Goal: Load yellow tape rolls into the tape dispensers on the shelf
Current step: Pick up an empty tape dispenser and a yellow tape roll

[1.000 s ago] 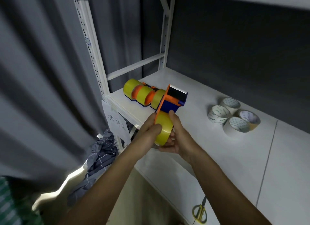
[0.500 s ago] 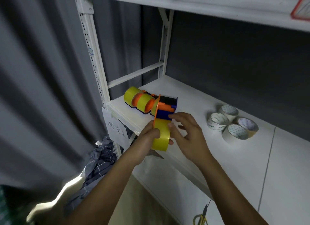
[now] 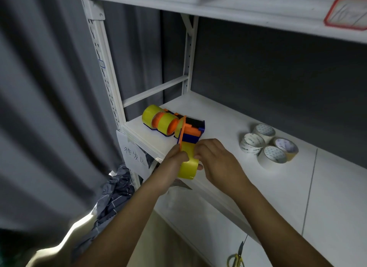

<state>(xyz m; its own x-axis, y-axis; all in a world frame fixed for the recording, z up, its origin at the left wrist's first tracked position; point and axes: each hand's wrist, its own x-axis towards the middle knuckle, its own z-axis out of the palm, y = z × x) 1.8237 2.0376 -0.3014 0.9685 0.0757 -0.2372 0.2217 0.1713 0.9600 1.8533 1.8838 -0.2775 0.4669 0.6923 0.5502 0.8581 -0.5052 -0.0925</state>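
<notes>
Head view. A tape dispenser, orange and blue, is held at the front edge of the shelf, nose pointing away, presumably so that its roll can be seated and threaded. The yellow tape roll is mounted on it: glossy, translucent, wide. The left hand is closed around the roll's left flank to steady it. The right hand is curled against the right side, fingertips pinched at the roll's surface, probably on the tape end. Two loaded dispensers are laid behind. Four white rolls are kept well apart, to the right.
</notes>
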